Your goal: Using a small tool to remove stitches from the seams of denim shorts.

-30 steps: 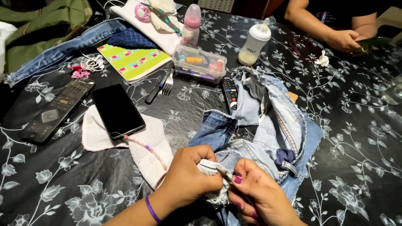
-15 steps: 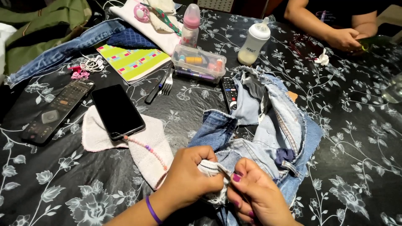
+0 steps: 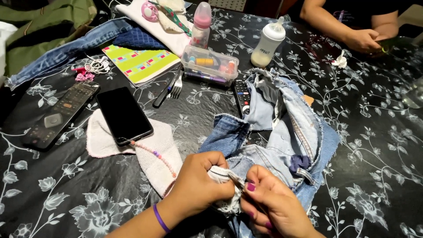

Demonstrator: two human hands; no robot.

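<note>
Head view, left hand (image 3: 200, 183) fisted on denim jeans (image 3: 282, 132) hem; right hand (image 3: 273, 207) pinching small metal tool (image 3: 235, 180) beside it

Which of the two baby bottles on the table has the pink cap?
The baby bottle with the pink cap stands behind the clear plastic box. The other bottle, to its right, is white with a clear teat.

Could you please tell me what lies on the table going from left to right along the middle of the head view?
Dark remote control → black phone → fork → second, smaller remote → denim garment.
</note>
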